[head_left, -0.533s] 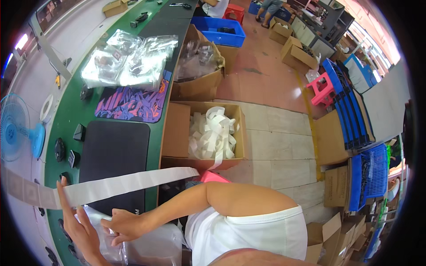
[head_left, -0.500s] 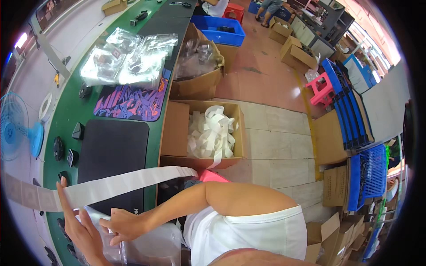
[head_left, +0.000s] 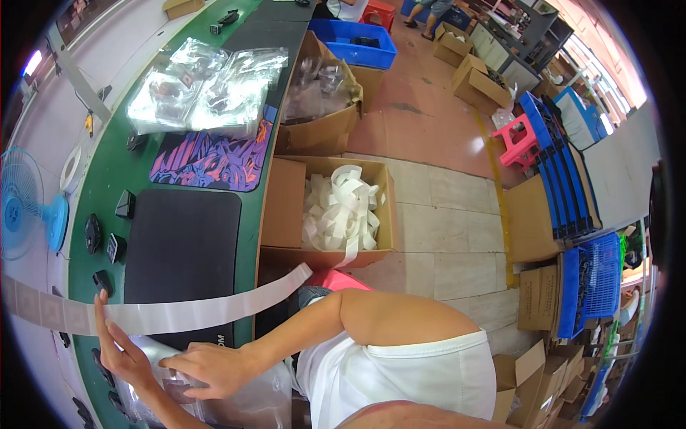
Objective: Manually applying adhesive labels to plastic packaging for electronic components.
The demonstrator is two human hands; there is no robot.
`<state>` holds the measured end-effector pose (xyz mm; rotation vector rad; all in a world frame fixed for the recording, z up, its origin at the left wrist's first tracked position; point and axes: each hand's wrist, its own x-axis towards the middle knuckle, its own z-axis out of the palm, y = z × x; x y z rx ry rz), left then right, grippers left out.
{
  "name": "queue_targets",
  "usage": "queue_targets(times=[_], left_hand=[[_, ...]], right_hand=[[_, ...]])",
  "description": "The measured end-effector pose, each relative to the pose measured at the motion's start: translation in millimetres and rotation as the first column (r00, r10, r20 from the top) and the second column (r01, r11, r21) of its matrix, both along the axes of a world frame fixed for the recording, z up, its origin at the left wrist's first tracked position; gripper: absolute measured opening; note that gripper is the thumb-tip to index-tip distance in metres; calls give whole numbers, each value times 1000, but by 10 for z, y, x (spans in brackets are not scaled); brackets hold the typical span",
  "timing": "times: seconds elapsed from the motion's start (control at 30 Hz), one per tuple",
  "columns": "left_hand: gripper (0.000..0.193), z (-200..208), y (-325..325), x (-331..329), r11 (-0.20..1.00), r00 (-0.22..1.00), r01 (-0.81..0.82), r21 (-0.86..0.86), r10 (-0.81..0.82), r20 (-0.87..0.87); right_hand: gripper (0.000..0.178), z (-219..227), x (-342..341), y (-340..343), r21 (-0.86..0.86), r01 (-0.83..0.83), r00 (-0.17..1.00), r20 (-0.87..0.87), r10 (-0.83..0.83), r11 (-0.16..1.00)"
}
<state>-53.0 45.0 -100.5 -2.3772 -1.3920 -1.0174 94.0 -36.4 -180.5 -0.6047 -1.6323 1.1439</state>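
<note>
1. Left hand: at 8 o'clock, fingers raised, the index finger against the strip. Whether it grips the strip, I cannot tell.
2. Right hand: at 7 o'clock, fingers spread wide on the clear bags.
3. The strip runs from the rim at 8 o'clock, past the left hand and over the near end of the black mat, to beyond the edge of the table. It is white, with square marks toward its left end.
4. The patterned mat lies at 10 o'clock, partly under a bag pile.
5. Just beside the table, near the centre, a box holds heaped white tape.
6. The fan stands at 9 o'clock, the pink stool at 2 o'clock.
</note>
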Motion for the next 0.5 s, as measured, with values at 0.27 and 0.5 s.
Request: queue_targets(times=[0.27,0.5], left_hand=[[37,-75,-12,-89,998,994,-55,42,51,99],[46,-112,-48,-73,999,934,-35,23,25,356]], right_hand=[[18,621,502,294,292,-34,983,-165,85,956],[31,765,646,928,450,220,975,-90,-202,865]])
